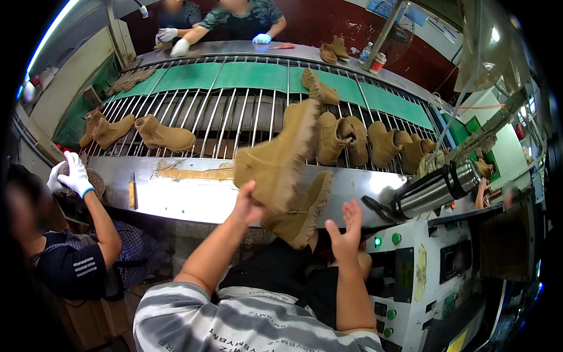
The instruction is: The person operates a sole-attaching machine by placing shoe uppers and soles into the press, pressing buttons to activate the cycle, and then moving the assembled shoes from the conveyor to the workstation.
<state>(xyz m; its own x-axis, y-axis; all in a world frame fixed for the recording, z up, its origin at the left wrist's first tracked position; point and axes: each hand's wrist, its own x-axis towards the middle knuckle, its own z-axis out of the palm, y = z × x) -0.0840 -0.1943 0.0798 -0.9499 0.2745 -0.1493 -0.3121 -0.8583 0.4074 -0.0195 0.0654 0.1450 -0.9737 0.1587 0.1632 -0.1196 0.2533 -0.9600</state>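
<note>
My left hand (248,205) grips a tan ankle boot (261,161) and holds it up over the table's near edge, its chunky lugged sole facing right. Just below and behind it is a second tan boot (296,220), tilted, with its sole toward the right; what it rests on is hidden. My right hand (346,226) is raised to the right of that second boot, fingers spread, holding nothing and apart from both boots.
Several tan boots (334,138) stand on the roller rack (234,111) with a green belt (246,76). A knife (132,190) lies left on the metal table (193,196). A steel flask (437,188) lies right, above a control panel (404,264). Gloved co-workers work left (76,176) and across.
</note>
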